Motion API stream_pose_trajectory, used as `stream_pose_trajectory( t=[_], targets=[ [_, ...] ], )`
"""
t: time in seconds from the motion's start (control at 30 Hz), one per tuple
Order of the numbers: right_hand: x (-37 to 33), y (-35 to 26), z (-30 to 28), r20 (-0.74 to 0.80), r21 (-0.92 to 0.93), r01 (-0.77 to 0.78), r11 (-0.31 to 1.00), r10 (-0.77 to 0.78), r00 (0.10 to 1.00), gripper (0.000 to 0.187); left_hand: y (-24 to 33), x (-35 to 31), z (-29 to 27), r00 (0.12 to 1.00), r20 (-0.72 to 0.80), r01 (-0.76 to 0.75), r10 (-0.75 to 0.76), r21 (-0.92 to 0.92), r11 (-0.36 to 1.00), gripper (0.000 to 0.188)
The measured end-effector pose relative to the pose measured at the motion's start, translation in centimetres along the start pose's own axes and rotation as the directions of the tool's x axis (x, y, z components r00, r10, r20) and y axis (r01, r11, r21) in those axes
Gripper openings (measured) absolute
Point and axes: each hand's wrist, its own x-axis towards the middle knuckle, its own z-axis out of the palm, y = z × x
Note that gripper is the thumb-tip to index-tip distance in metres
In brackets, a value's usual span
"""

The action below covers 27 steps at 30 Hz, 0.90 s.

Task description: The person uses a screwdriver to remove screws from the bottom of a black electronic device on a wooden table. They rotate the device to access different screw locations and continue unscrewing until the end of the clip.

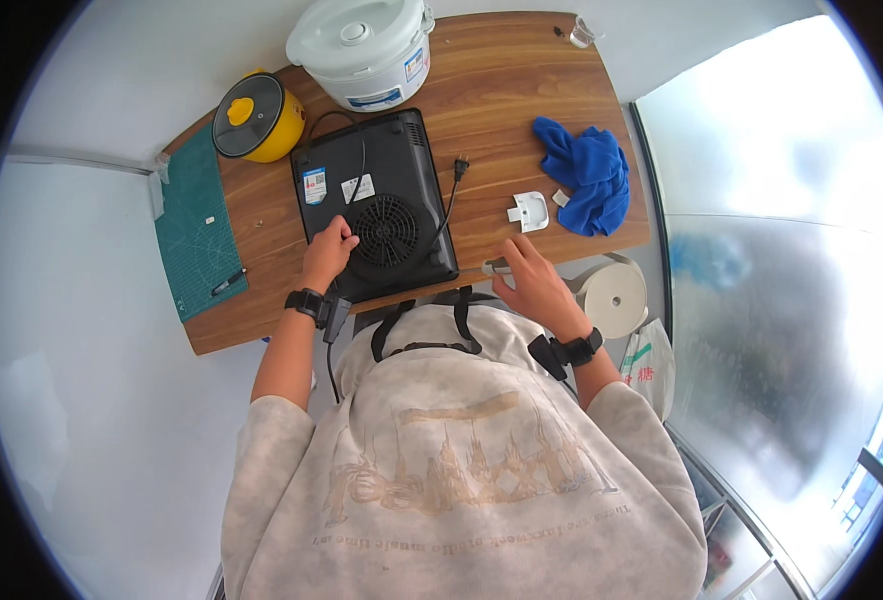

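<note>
On the underside of the black induction cooker [374, 205] that lies upturned before me, I see two labels side by side: a small upright rectangular blue-and-white sticker [314, 185] near its left edge, and a white rectangular sticker [359, 188] just right of it, partly crossed by the black cord. The white rice cooker [364, 48] at the table's far edge bears a blue-and-white label [377, 99] low on its front and a second white label with red and blue [416, 66] on its right side.

White rice cooker [364, 45], yellow pot [258, 117], blue cloth [588, 170], green mat [198, 225].
</note>
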Motion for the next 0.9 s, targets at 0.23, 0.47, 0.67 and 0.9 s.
stream_pose_trajectory(
  t=[0.23, 0.47, 0.67, 0.9],
  targets=[
    [2.6, -0.7, 0.7, 0.03, -0.034, 0.078, 0.996, -0.077, 0.997, 0.032, 0.0, -0.1, -0.2, 1.0, 0.021, 0.006, -0.005, -0.025, 1.0, 0.023],
    [3.7, -0.5, 1.1, 0.043, 0.088, 0.158, 0.984, -0.162, 0.986, 0.033, 0.0, -0.1, -0.2, 1.0, 0.025, -0.007, 0.008, -0.046, 0.999, 0.023],
    [4.0, -1.7, 1.0, 0.098, 0.054, 0.169, 0.984, -0.173, 0.98, 0.031, -0.1, -0.1, -0.2, 1.0, 0.005, -0.013, 0.013, -0.019, 1.0, 0.023],
    [3.5, 0.4, 1.6, 0.007, 0.024, 0.066, 0.997, -0.067, 0.998, 0.031, 0.1, -0.3, -0.3, 1.0, -0.004, -0.022, 0.022, -0.027, 0.999, 0.023]
  ],
)
